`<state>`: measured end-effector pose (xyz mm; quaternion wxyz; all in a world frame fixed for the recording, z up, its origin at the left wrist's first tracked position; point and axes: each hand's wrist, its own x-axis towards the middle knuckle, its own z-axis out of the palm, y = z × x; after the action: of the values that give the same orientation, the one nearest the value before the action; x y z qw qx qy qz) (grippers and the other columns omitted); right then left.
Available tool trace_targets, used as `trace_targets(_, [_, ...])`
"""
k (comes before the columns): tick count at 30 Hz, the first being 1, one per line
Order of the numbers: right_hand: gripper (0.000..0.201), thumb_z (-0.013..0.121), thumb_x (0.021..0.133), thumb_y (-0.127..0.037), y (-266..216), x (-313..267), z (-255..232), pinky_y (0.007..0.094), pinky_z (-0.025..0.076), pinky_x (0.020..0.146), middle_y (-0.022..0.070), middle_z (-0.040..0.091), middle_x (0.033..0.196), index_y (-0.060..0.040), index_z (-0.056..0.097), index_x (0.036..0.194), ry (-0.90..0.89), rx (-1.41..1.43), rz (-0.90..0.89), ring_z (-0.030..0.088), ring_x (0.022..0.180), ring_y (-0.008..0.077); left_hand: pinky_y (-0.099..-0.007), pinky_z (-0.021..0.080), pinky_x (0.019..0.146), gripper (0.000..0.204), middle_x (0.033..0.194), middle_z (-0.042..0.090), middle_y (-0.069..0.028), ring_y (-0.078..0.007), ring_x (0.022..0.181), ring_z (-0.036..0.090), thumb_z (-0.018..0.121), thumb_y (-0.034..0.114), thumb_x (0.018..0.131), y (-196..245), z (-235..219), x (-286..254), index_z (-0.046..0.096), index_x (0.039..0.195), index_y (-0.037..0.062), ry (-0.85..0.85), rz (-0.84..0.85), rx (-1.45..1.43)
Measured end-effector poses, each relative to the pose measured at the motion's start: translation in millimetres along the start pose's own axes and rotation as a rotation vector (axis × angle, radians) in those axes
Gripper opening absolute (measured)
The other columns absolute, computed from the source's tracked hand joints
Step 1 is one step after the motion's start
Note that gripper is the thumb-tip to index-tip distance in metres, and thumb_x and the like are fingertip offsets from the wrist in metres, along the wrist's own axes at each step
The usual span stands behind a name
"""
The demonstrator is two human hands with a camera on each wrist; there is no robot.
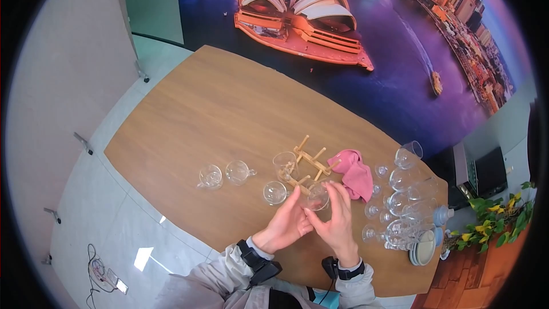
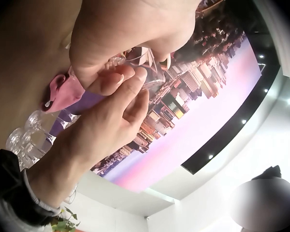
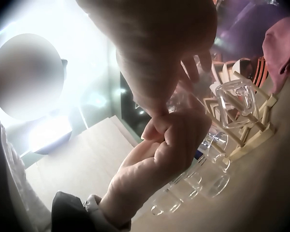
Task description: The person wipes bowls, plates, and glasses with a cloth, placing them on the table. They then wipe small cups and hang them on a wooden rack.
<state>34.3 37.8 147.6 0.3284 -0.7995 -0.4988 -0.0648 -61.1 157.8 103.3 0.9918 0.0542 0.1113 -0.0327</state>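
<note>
Both hands hold one clear glass cup (image 1: 318, 195) above the table's near side. The left hand (image 1: 285, 223) has its fingers on the cup's left and lower side; the right hand (image 1: 336, 220) grips it from the right with fingers over the rim. In the left wrist view the fingertips of the right hand (image 2: 94, 125) meet the left hand (image 2: 130, 34) at the glass (image 2: 153, 79). The right wrist view shows the left hand (image 3: 159, 154) below the right hand (image 3: 159, 48), the cup mostly hidden. Just beyond stands a wooden rack (image 1: 311, 161) with a glass cup (image 1: 285, 166) at its left.
Glass cups (image 1: 210, 177) (image 1: 237, 173) (image 1: 275, 193) stand on the table (image 1: 189, 109) left of the hands. A pink cloth (image 1: 355, 177) lies right of the rack. Several stemmed glasses (image 1: 400, 203) and white bowls (image 1: 423, 249) are at the right edge, near a plant (image 1: 494, 220).
</note>
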Motion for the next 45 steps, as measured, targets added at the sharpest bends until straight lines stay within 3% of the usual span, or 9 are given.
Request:
trace_targets(8, [0.066,0.086,0.071,-0.015,11,10,13,0.0492,0.045,0.101,0.0225,0.058,0.127,0.0043,0.057,0.127,0.034,0.011,0.041,0.053,0.121,0.0407,-0.0312,0.049,0.080,0.067,0.110,0.062,-0.0043,-0.0160,0.092,0.059,0.034,0.062,0.106,-9,-12,9,0.051,0.136,0.0046,0.053,0.017,-0.077])
trace_targets(11, [0.064,0.086,0.071,-0.015,20,17,18,0.0494,0.045,0.101,0.0228,0.059,0.125,0.0046,0.058,0.125,0.054,0.010,0.067,0.054,0.119,0.0405,-0.0312,0.049,0.080,0.064,0.103,0.063,-0.0047,-0.0157,0.091,0.058,0.035,0.057,0.107,-14,-38,12,0.056,0.130,0.0009,-0.084,-0.029,-0.095])
trace_targets(18, [0.062,0.085,0.073,-0.020,32,27,35,0.0547,0.039,0.108,0.0217,0.062,0.118,0.0057,0.058,0.124,-0.015,-0.084,0.083,0.054,0.119,0.0389,-0.0293,0.049,0.079,0.048,0.099,0.063,-0.0030,-0.0129,0.087,0.057,0.047,0.044,0.108,-21,-51,-19,0.062,0.124,0.0016,0.084,-0.058,0.217])
trace_targets(21, [0.064,0.084,0.074,-0.023,33,28,38,0.0593,0.031,0.114,0.0204,0.064,0.116,0.0059,0.058,0.124,-0.055,-0.149,0.050,0.053,0.123,0.0361,-0.0237,0.049,0.073,0.018,0.095,0.063,-0.0010,-0.0089,0.081,0.059,0.067,0.013,0.099,-25,-57,-45,0.067,0.114,0.0035,0.367,0.232,0.893])
trace_targets(27, [0.062,0.082,0.079,-0.027,21,33,30,0.0628,0.025,0.117,0.0198,0.064,0.120,0.0059,0.058,0.126,-0.128,-0.236,0.078,0.050,0.129,0.0357,-0.0279,0.051,0.070,0.038,0.097,0.061,-0.0076,-0.0155,0.081,0.061,0.077,0.002,0.084,6,-56,-87,0.062,0.119,-0.0001,0.681,0.796,1.492])
trace_targets(30, [0.056,0.080,0.083,-0.021,6,32,19,0.0596,0.030,0.116,0.0199,0.064,0.121,0.0049,0.057,0.127,-0.113,-0.327,0.054,0.048,0.131,0.0381,-0.0304,0.053,0.071,0.048,0.101,0.059,-0.0117,-0.0206,0.085,0.062,0.080,0.003,0.080,28,-44,-91,0.059,0.123,0.0001,0.720,0.926,1.701])
trace_targets(33, [0.035,0.075,0.084,-0.003,-8,12,7,0.0487,0.048,0.100,0.0199,0.065,0.117,0.0039,0.064,0.117,0.128,-0.177,0.000,0.059,0.117,0.0406,-0.0335,0.054,0.073,0.059,0.112,0.058,-0.0145,-0.0243,0.089,0.062,0.083,0.005,0.078,38,-43,-81,0.056,0.129,-0.0002,0.638,0.932,1.790])
trace_targets(39, [0.016,0.072,0.084,0.002,-31,-24,40,0.0389,0.057,0.075,0.0147,0.071,0.099,0.0018,0.070,0.100,-0.117,0.173,-0.003,0.069,0.086,0.0330,-0.0395,0.056,0.072,0.072,0.127,0.055,-0.0200,-0.0303,0.085,0.065,0.084,0.015,0.080,36,-43,-51,0.047,0.139,-0.0024,0.576,0.743,1.842])
trace_targets(45, [0.028,0.072,0.085,0.001,-26,-42,57,0.0393,0.057,0.082,0.0168,0.069,0.110,0.0021,0.066,0.113,-0.167,0.184,0.108,0.068,0.097,0.0346,-0.0406,0.057,0.070,0.072,0.121,0.059,-0.0191,-0.0310,0.076,0.067,0.084,0.021,0.079,45,-62,-35,0.048,0.138,-0.0017,0.550,0.691,1.825])
